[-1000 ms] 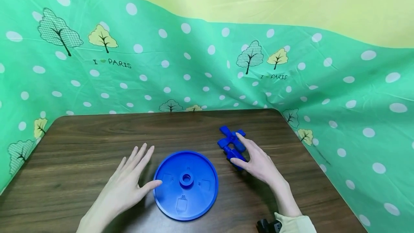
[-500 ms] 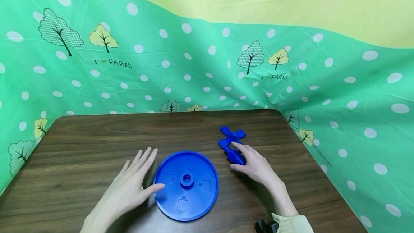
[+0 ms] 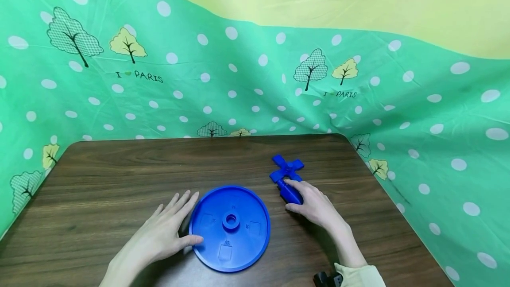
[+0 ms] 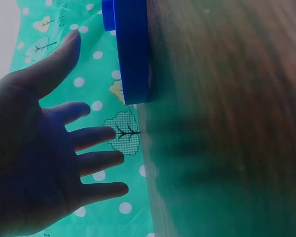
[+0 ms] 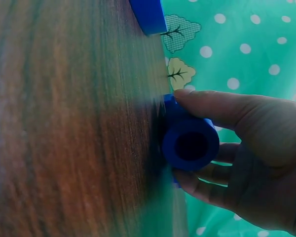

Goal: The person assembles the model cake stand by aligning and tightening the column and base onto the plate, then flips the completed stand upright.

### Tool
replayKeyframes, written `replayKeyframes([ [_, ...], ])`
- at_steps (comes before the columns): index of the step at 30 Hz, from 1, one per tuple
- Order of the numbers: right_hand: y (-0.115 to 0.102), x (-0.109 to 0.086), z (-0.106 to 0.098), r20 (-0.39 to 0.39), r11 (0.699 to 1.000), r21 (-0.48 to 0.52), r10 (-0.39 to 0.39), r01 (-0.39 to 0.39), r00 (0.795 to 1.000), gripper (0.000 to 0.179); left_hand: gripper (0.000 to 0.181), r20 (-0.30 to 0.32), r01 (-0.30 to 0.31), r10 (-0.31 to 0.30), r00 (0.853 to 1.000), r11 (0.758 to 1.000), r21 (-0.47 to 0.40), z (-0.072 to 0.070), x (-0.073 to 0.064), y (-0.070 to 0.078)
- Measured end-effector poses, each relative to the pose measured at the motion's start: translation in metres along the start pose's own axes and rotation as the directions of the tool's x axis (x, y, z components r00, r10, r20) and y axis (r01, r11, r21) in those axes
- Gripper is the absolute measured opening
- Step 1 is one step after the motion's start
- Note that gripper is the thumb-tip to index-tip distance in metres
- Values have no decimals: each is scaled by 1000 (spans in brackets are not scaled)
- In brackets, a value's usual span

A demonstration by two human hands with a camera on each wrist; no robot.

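Observation:
A round blue plastic disc (image 3: 246, 214) with a raised rim and a hollow hub at its centre lies on the table. My left hand (image 3: 161, 234) is spread at its left side, thumb overlapping the rim. In the left wrist view the fingers of the left hand (image 4: 29, 148) are straight, with the disc's edge (image 4: 133, 54) beyond the thumb. My right hand (image 3: 318, 205) holds a blue bottle-shaped plastic piece (image 3: 288, 193) lying on its side. In the right wrist view its hollow round end (image 5: 190, 124) shows between thumb and fingers. A blue four-bladed cross (image 3: 287, 169) lies at its narrow end.
The wooden table (image 3: 119, 176) has a dark brown grain. Behind it and to the right hangs a green and yellow cloth (image 3: 247, 74) with white dots and printed trees. A black device (image 3: 328, 279) sits by the right sleeve (image 3: 360, 276).
My right hand has drawn back from over the cross and closed round the bottle-shaped piece. My left hand has shifted slightly right and nearer me, closer to the disc.

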State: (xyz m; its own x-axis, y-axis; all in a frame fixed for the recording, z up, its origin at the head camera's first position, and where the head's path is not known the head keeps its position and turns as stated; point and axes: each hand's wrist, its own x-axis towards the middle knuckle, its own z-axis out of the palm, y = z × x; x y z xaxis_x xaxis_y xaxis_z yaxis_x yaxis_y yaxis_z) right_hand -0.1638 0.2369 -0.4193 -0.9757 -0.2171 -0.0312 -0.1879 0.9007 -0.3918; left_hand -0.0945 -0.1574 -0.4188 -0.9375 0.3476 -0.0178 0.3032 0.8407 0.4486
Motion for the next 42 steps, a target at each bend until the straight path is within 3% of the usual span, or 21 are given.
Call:
replayKeyframes([
  [5, 0, -1, -1, 14, 1000, -6, -1, 1, 1000, 70, 105, 87, 31, -30, 996, 999, -15, -1, 2, 2],
  [9, 0, -2, -1, 25, 1000, 1, 1, -1, 1000, 71, 107, 121, 55, -51, 991, 998, -25, 0, 3, 3],
  [27, 1, -1, -1, 42, 1000, 19, -11, 10, 999, 71, 103, 171, 105, -96, 981, 993, -49, 4, 3, 2],
  [42, 1, -2, -1, 47, 999, 29, -18, 16, 999, 71, 101, 204, 151, -149, 967, 988, 4, 2, 8, 5],
])
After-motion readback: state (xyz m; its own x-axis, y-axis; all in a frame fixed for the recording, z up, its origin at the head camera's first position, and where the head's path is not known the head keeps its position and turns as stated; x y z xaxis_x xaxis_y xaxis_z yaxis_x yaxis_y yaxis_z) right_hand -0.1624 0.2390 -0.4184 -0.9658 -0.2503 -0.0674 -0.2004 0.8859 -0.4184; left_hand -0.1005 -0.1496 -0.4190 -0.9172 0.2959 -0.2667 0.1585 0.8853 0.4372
